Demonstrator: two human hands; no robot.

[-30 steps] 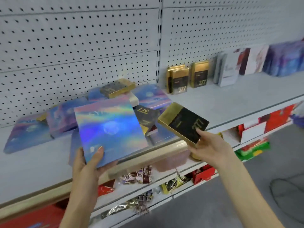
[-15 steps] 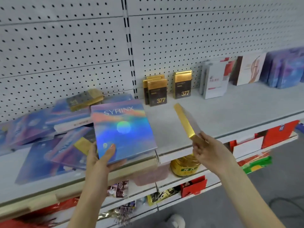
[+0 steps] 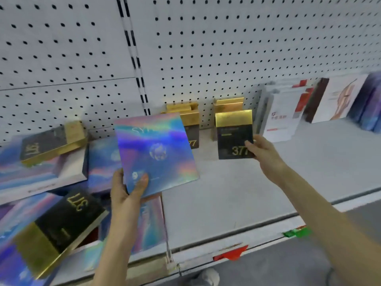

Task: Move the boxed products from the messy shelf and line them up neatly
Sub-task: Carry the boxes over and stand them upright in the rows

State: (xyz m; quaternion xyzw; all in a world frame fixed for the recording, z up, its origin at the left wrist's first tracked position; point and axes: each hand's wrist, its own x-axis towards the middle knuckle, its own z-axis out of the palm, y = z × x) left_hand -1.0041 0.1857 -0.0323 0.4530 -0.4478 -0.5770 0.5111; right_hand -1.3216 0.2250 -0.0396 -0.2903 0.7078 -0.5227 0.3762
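Right hand (image 3: 266, 153) pinches a black-and-gold 377 box (image 3: 235, 135) upright before the standing gold row (image 3: 228, 104), left hand (image 3: 125, 188) grips the holographic box (image 3: 156, 153) above the shelf (image 3: 268, 182); risk, seemingly: a hasty release knocks the row over.

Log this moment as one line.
left hand: holds holographic box | right hand: setting black-gold 377 box upright | pile: unsorted

The scene is seen from one head camera, held close and above, facing forward and slightly down onto the shelf (image 3: 257, 193) and the pegboard wall (image 3: 226, 48).
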